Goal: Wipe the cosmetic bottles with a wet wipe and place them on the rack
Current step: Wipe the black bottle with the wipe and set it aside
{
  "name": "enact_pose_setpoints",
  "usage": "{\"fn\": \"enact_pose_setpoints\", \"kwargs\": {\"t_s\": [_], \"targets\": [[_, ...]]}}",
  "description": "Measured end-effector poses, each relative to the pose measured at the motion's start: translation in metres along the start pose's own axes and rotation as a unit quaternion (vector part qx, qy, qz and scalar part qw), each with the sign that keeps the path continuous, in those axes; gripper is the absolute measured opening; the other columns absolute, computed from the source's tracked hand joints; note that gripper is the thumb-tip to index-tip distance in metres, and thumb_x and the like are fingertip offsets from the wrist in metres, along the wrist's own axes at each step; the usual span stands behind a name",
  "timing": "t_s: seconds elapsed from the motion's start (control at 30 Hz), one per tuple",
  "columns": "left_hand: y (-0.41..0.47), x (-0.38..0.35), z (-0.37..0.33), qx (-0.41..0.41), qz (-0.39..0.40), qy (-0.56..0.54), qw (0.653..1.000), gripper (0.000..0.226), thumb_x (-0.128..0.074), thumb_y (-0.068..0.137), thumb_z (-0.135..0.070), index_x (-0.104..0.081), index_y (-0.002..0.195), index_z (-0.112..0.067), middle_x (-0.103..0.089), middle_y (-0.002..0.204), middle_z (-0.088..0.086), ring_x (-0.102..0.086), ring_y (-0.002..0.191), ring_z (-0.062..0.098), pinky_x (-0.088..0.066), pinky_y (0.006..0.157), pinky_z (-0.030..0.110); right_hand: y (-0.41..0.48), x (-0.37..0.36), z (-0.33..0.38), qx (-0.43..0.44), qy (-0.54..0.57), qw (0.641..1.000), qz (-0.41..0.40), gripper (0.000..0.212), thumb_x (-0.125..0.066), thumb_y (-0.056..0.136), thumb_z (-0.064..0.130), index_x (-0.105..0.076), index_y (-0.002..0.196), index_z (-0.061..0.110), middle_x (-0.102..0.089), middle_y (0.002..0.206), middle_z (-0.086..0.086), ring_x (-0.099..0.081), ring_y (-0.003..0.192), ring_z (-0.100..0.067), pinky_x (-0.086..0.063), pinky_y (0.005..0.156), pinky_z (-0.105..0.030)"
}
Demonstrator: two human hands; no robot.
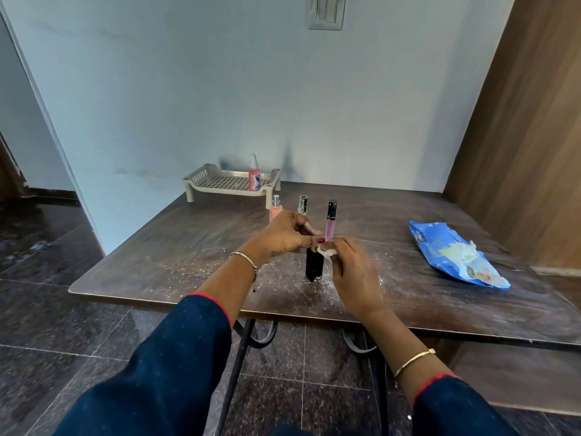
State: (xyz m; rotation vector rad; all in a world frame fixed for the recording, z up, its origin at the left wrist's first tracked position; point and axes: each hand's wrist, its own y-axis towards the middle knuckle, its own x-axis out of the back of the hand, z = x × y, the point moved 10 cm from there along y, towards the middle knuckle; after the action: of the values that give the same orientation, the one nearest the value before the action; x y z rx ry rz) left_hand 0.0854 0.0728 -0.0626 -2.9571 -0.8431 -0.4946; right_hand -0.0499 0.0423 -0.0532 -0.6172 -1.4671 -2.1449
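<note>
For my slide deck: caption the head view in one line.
Left hand grips a black bottle while the right hand presses a wet wipe to it; one pink bottle stands on the rack.

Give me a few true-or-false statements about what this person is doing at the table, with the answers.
1. The rack already holds one pink spray bottle. True.
2. The left hand grips the top of the black bottle. True.
3. The right hand is empty. False: it pinches a white wipe against the black bottle.
4. The blue wipe pack sits on the rack. False: it lies on the table, off to the right.
5. The pink gloss tube lies flat. False: it stands upright just behind the hands.
</note>
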Motion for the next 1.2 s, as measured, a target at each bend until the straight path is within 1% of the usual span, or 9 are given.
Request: {"fn": "enact_pose_setpoints", "kwargs": {"t_s": [0.13, 0.3, 0.4, 0.53, 0.63, 0.77, 0.9, 1.03, 1.2], "targets": [[-0.001, -0.001, 0.001, 0.002, -0.002, -0.002, 1.000, 0.030, -0.074, 0.077, -0.006, -0.063, 0.101, 0.011, -0.067, 0.077, 0.004, -0.063, 0.062, 0.003, -0.052, 0.056, 0.017, -0.005, -0.007, 0.015, 0.076, -0.042, 0.995, 0.043, 0.020, -0.061, 0.083, -0.006, -0.067, 0.099, 0.004, -0.065, 0.104, -0.010, -0.063, 0.083, -0.031, -0.054, 0.062, -0.045], [-0.002, 0.003, 0.001, 0.003, -0.019, -0.010, 1.000, 0.028, -0.071, 0.079, -0.001, -0.061, 0.102, 0.012, -0.068, 0.079, 0.004, -0.065, 0.068, 0.006, -0.057, 0.061, 0.021, -0.007, -0.022, 0.013, 0.096, -0.068, 0.988, 0.103, 0.030, -0.066, 0.077, -0.008, -0.065, 0.101, 0.009, -0.062, 0.104, -0.008, -0.063, 0.077, -0.028, -0.055, 0.055, -0.043], [0.000, 0.008, 0.002, 0.005, -0.032, -0.010, 0.999, 0.030, -0.072, 0.077, 0.003, -0.061, 0.103, 0.013, -0.066, 0.079, 0.006, -0.064, 0.071, 0.010, -0.059, 0.063, 0.023, -0.012, -0.036, 0.008, 0.088, -0.075, 0.983, 0.142, 0.031, -0.069, 0.077, -0.004, -0.066, 0.104, 0.010, -0.062, 0.105, -0.006, -0.063, 0.077, -0.026, -0.056, 0.060, -0.042], [0.002, 0.011, 0.002, 0.007, -0.044, -0.003, 0.999, 0.030, -0.072, 0.075, 0.007, -0.060, 0.102, 0.013, -0.064, 0.078, 0.007, -0.062, 0.070, 0.010, -0.056, 0.057, 0.019, -0.009, -0.039, 0.004, 0.065, -0.070, 0.985, 0.145, 0.029, -0.067, 0.078, -0.003, -0.068, 0.104, 0.011, -0.063, 0.103, -0.004, -0.063, 0.077, -0.027, -0.055, 0.061, -0.043], [0.005, 0.012, 0.004, 0.010, -0.046, -0.008, 0.999, 0.028, -0.071, 0.076, 0.009, -0.060, 0.102, 0.013, -0.063, 0.077, 0.009, -0.062, 0.069, 0.011, -0.057, 0.056, 0.020, -0.007, -0.040, 0.002, 0.056, -0.058, 0.983, 0.164, 0.029, -0.062, 0.079, -0.006, -0.070, 0.102, 0.010, -0.064, 0.103, -0.003, -0.064, 0.081, -0.027, -0.054, 0.068, -0.043], [0.009, 0.013, 0.006, 0.006, -0.046, 0.011, 0.999, 0.027, -0.072, 0.076, 0.008, -0.062, 0.101, 0.012, -0.063, 0.077, 0.009, -0.061, 0.069, 0.011, -0.058, 0.060, 0.021, -0.013, -0.040, -0.004, 0.041, -0.036, 0.981, 0.187, 0.027, -0.059, 0.082, -0.005, -0.072, 0.100, 0.010, -0.065, 0.100, -0.002, -0.065, 0.083, -0.025, -0.053, 0.072, -0.039], [0.010, 0.016, 0.005, -0.009, -0.054, 0.026, 0.998, 0.025, -0.074, 0.075, 0.006, -0.063, 0.097, 0.011, -0.064, 0.078, 0.007, -0.061, 0.071, 0.011, -0.058, 0.072, 0.028, -0.014, -0.042, -0.008, 0.032, -0.033, 0.976, 0.213, 0.027, -0.059, 0.082, -0.006, -0.071, 0.100, 0.011, -0.063, 0.099, -0.002, -0.063, 0.084, -0.023, -0.052, 0.075, -0.035], [0.010, 0.017, 0.007, -0.005, -0.053, 0.018, 0.998, 0.014, -0.072, 0.075, 0.007, -0.062, 0.079, -0.002, -0.065, 0.080, 0.011, -0.062, 0.075, 0.016, -0.058, 0.075, 0.035, -0.004, -0.036, -0.015, -0.005, -0.012, 0.981, 0.196, 0.028, -0.060, 0.082, -0.006, -0.069, 0.098, 0.015, -0.062, 0.101, 0.001, -0.061, 0.087, -0.018, -0.053, 0.076, -0.030], [0.010, 0.017, 0.005, -0.016, -0.061, 0.028, 0.998, 0.020, -0.075, 0.074, 0.003, -0.064, 0.091, 0.006, -0.066, 0.094, 0.025, -0.062, 0.082, 0.026, -0.056, 0.082, 0.044, 0.018, -0.021, -0.008, -0.018, 0.005, 0.994, 0.105, 0.025, -0.058, 0.088, 0.000, -0.067, 0.104, 0.015, -0.064, 0.106, 0.001, -0.058, 0.093, -0.015, -0.051, 0.083, -0.029]]}}
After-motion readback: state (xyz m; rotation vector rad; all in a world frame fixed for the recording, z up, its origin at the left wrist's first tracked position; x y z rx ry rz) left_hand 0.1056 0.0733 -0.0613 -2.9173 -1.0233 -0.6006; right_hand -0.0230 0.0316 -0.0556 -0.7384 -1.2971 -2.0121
